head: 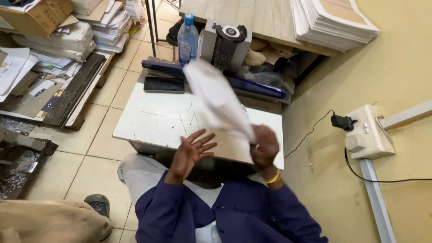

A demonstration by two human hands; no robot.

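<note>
gripping a blurred white paper stack [219,101], right hand [264,146] closed; left hand [191,153] open, near a capped water bottle [187,39].

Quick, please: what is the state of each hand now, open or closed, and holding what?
Left hand: open, fingers spread, holding nothing.
Right hand: closed on the white paper stack, which is blurred.

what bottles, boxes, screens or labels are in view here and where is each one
Water bottle: back of the white table, clear plastic, blue cap and label.
Phone: flat on the table's back left, dark blank screen.
Cardboard box: top left on paper stacks, brown.
Round label: on the grey machine, white on black.
</note>
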